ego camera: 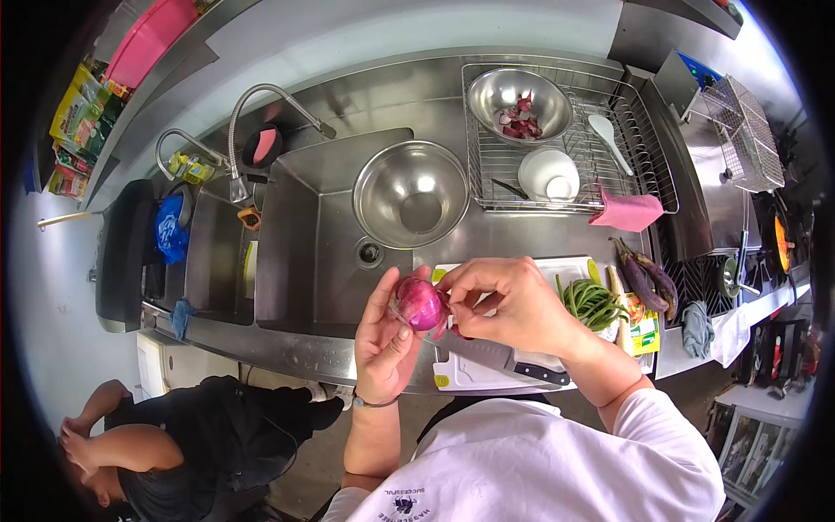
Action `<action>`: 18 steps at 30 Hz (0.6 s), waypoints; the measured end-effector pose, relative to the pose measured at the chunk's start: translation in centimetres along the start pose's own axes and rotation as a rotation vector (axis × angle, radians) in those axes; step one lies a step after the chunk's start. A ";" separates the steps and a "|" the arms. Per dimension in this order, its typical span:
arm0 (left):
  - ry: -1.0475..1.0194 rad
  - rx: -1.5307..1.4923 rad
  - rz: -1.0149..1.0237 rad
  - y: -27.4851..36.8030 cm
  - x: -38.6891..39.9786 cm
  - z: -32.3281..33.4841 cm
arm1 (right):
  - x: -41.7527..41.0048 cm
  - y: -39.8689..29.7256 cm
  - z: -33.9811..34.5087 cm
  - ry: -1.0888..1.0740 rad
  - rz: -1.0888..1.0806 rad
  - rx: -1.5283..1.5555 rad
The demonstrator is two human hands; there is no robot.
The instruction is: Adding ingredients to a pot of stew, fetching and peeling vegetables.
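A red onion (417,304), its purple layer glossy and partly stripped of dry skin, rests in my left hand (385,346) with the fingers around it. My right hand (502,300) pinches a loose flap of red skin (441,321) at the onion's right side. Below the hands lies a white cutting board (466,373) with green corners. A kitchen knife with a black riveted handle (541,373) lies on it, its blade partly hidden. Something dark red shows beneath my right fingers, mostly covered. A steel bowl (421,215) stands at the sink's edge; peelings (522,122) fill part of another steel bowl (479,98).
Right of the board are long green beans (590,305) and eggplants (642,277). Behind stands a wire dish rack (626,189) with a white bowl (548,175) and a white spoon (610,140). The sink (293,274) is at left. Another person (202,444) in black is at lower left.
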State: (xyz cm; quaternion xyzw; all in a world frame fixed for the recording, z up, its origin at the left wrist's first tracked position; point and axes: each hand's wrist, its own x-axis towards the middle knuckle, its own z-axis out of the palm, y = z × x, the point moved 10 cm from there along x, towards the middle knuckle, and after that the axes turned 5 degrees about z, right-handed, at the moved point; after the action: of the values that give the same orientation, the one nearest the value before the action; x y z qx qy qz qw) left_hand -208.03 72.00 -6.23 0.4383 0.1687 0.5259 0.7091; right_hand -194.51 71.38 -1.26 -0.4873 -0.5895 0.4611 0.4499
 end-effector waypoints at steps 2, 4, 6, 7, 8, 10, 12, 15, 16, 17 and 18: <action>-0.054 -0.127 -0.034 0.1 0.0 1.0 | 0.0 0.4 0.0 0.035 -0.012 0.027; -0.027 -0.115 -0.069 0.0 -0.1 1.1 | -0.1 0.6 -0.4 0.071 -0.023 0.053; 0.002 -0.102 -0.101 -0.3 -0.1 0.9 | -0.1 0.7 -0.3 0.056 -0.022 0.094; -0.042 -0.206 -0.129 -0.5 -0.1 1.2 | -0.2 0.7 -0.4 0.058 -0.022 0.096; -0.087 -0.312 -0.156 -0.7 -0.2 1.7 | -0.2 1.2 -0.3 0.031 0.032 0.161; -0.087 -0.308 -0.169 -0.9 -0.1 1.9 | -0.4 1.7 -0.2 0.006 0.086 0.226; -0.085 -0.303 -0.180 -1.0 -0.2 1.9 | -0.5 1.9 0.0 -0.011 0.106 0.293; -0.077 -0.291 -0.200 -1.4 -0.3 2.2 | -0.8 2.3 0.3 -0.044 0.134 0.339; -0.092 -0.224 -0.199 -1.4 -0.3 2.3 | -0.8 2.5 0.3 -0.042 0.135 0.338; -0.104 -0.157 -0.197 -1.4 -0.3 2.4 | -0.8 2.9 0.6 -0.058 0.150 0.409; -0.104 -0.158 -0.197 -1.3 -0.4 2.5 | -0.8 3.2 0.8 -0.074 0.166 0.479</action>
State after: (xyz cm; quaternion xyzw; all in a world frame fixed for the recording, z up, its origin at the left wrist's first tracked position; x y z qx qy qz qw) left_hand -205.66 70.47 -5.98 0.3893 0.1320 0.4417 0.7974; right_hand -194.66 70.83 -4.55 -0.3961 -0.4376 0.6404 0.4914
